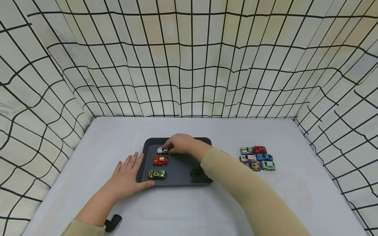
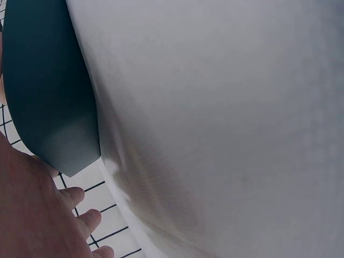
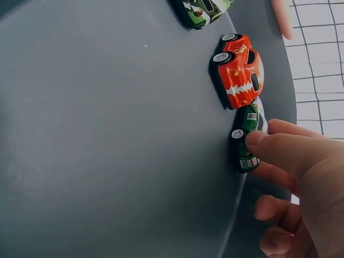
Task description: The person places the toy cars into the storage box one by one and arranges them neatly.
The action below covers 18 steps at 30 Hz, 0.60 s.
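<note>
Thumb and fingers of my right hand (image 1: 181,143) pinch a small white-and-green toy car (image 3: 247,134) at the far left corner of a dark grey tray (image 1: 180,167). In front of it a red toy car (image 1: 160,161) with white flame marks stands on the tray floor, and nearer still a camouflage-green toy car (image 1: 157,174). My left hand (image 1: 127,178) lies with fingers spread at the tray's left side, its thumb on the front left corner. The left wrist view shows part of that hand (image 2: 37,204) beside the tray's outer wall (image 2: 48,80).
To the right of the tray, several toy cars (image 1: 257,158) sit grouped on the white-covered table (image 1: 295,196). A black grid net (image 1: 192,65) hangs around the back and sides. A dark wrist device (image 1: 113,223) sits by the left sleeve.
</note>
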Each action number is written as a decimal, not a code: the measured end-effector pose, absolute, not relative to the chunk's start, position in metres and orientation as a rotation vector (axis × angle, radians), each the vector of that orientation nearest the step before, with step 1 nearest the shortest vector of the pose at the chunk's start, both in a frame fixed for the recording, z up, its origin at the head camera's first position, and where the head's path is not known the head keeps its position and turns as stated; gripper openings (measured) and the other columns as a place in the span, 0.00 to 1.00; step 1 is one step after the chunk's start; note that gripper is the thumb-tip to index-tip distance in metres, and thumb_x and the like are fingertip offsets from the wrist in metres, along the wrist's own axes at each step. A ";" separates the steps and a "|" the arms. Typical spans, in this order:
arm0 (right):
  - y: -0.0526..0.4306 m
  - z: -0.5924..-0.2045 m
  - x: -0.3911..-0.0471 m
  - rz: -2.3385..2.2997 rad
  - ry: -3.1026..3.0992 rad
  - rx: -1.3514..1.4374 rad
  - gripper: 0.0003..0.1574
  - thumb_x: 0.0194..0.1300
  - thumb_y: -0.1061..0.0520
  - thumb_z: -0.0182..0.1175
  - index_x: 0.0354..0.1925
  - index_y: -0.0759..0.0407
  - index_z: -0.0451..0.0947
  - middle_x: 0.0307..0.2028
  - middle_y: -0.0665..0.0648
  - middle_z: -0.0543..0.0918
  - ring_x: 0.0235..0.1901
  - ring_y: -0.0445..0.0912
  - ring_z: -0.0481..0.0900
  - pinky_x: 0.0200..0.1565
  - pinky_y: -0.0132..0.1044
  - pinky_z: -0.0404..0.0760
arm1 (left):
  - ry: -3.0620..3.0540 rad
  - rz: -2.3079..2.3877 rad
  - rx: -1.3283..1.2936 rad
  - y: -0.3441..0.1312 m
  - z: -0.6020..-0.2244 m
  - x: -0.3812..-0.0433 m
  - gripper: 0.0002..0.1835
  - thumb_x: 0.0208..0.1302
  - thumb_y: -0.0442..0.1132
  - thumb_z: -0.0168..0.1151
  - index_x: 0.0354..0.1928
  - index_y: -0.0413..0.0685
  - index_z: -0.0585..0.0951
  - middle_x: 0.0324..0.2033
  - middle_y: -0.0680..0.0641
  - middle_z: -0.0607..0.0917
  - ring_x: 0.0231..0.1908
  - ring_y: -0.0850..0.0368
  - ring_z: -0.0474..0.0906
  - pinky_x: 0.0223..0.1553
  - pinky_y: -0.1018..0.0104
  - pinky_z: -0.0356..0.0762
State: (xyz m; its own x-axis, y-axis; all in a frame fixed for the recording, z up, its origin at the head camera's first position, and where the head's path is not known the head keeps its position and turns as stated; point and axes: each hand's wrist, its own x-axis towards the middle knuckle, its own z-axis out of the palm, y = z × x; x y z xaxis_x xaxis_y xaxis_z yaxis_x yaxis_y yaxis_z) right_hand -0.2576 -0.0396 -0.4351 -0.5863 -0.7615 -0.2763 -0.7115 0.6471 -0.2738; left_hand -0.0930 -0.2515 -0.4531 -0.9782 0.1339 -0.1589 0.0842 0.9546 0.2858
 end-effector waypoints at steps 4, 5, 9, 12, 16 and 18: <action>-0.041 -0.436 -0.257 -0.189 2.513 -1.152 0.25 0.71 0.50 0.62 0.65 0.37 0.76 0.58 0.44 0.81 0.47 0.37 0.77 0.46 0.33 0.77 | 2.928 0.417 0.163 -0.252 -0.454 -0.093 0.68 0.49 0.80 0.58 0.78 0.39 0.48 0.76 0.32 0.49 0.74 0.30 0.43 0.69 0.30 0.36; -0.041 -0.435 -0.257 -0.191 2.515 -1.149 0.25 0.71 0.50 0.62 0.65 0.37 0.76 0.57 0.44 0.81 0.47 0.37 0.78 0.45 0.33 0.77 | 2.928 0.415 0.163 -0.252 -0.454 -0.093 0.68 0.48 0.80 0.58 0.78 0.39 0.48 0.76 0.32 0.49 0.74 0.30 0.43 0.69 0.30 0.36; -0.041 -0.435 -0.257 -0.191 2.521 -1.150 0.26 0.71 0.49 0.62 0.65 0.37 0.76 0.57 0.45 0.82 0.48 0.37 0.78 0.46 0.33 0.77 | 2.927 0.403 0.160 -0.252 -0.454 -0.094 0.68 0.48 0.81 0.58 0.78 0.40 0.47 0.76 0.32 0.48 0.74 0.30 0.43 0.70 0.31 0.35; -0.040 -0.435 -0.256 -0.187 2.527 -1.158 0.26 0.71 0.49 0.61 0.65 0.36 0.75 0.58 0.46 0.81 0.51 0.38 0.78 0.49 0.34 0.77 | 2.928 0.406 0.159 -0.251 -0.453 -0.093 0.68 0.48 0.81 0.57 0.78 0.40 0.47 0.76 0.32 0.48 0.74 0.30 0.43 0.70 0.30 0.36; -0.038 -0.434 -0.255 -0.180 2.531 -1.172 0.26 0.71 0.48 0.61 0.66 0.37 0.75 0.57 0.46 0.81 0.52 0.38 0.78 0.51 0.34 0.77 | 2.935 0.414 0.162 -0.250 -0.452 -0.093 0.68 0.48 0.81 0.58 0.78 0.39 0.48 0.75 0.31 0.49 0.73 0.29 0.44 0.69 0.30 0.37; -0.036 -0.433 -0.255 -0.190 2.533 -1.177 0.26 0.71 0.48 0.62 0.66 0.37 0.75 0.56 0.46 0.81 0.50 0.38 0.78 0.50 0.34 0.77 | 2.933 0.411 0.160 -0.250 -0.452 -0.092 0.68 0.48 0.81 0.58 0.78 0.39 0.48 0.75 0.31 0.49 0.73 0.29 0.44 0.69 0.30 0.37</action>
